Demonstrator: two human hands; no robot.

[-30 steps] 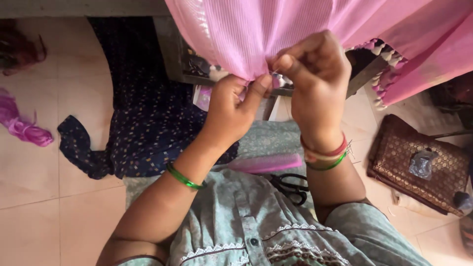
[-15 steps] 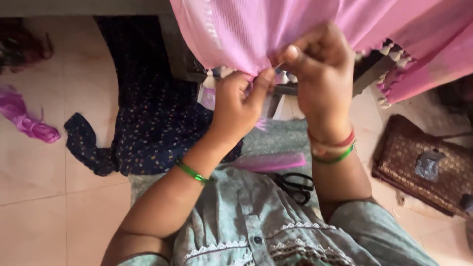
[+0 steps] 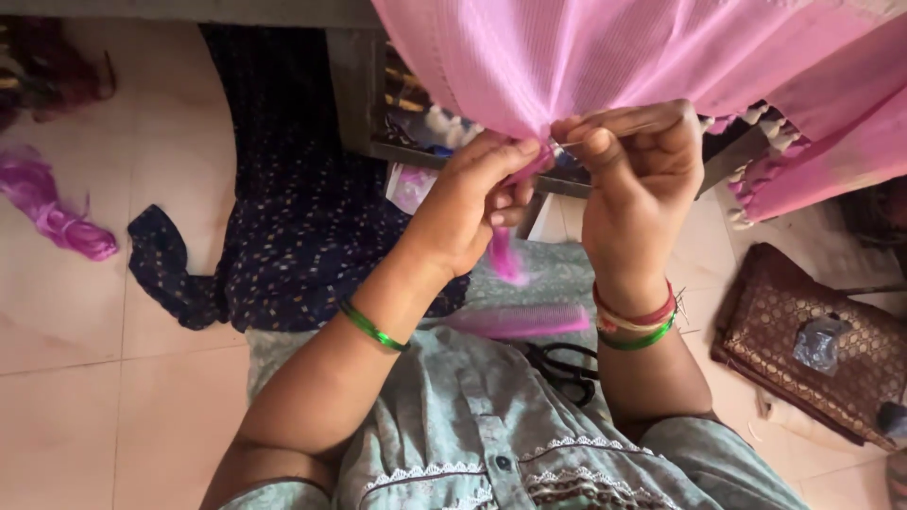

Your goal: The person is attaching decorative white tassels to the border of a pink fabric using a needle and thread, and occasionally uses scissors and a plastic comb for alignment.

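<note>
A: From our head view, our left hand (image 3: 472,212) pinches the gathered edge of the pink ribbed cloth (image 3: 605,57), and a bunch of pink threads (image 3: 505,255) hangs from that pinch toward six o'clock.

B: Our right hand (image 3: 633,179), at three o'clock from the left, has thumb and forefinger pressed on a thin metal needle (image 3: 605,134) pointing at the same edge. Both wrists are raised, with the fingers curled in.

A: The cloth fills the top from twelve to three o'clock. We judge that the needle tip sits so near our left fingertips that a jerk could prick them, and a loosened pinch would let the gather slip.

B: The black-handled scissors (image 3: 562,364) lie on our lap at six o'clock, untouched.
</note>
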